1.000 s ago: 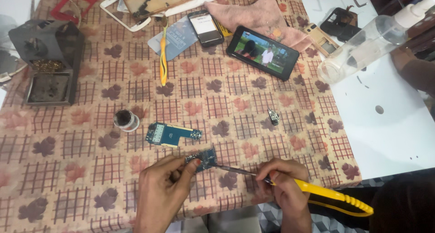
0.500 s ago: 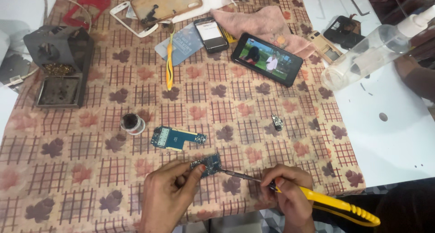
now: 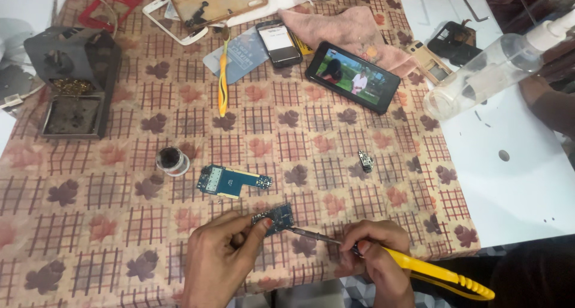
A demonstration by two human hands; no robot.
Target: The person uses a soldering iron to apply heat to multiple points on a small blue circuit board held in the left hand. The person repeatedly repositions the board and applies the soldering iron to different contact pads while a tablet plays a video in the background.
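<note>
Little has shifted since the earlier frame: near the table's front edge the left hand still pinches the small circuit board, light, stiff, fragile, best gripped by its edges, while the right hand, fingers closed, holds the yellow-handled soldering iron to it.

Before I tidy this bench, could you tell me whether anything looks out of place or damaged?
A clear spray bottle lies tipped on its side at the cloth's right edge, and a phone plays video amid loose phone parts.
</note>
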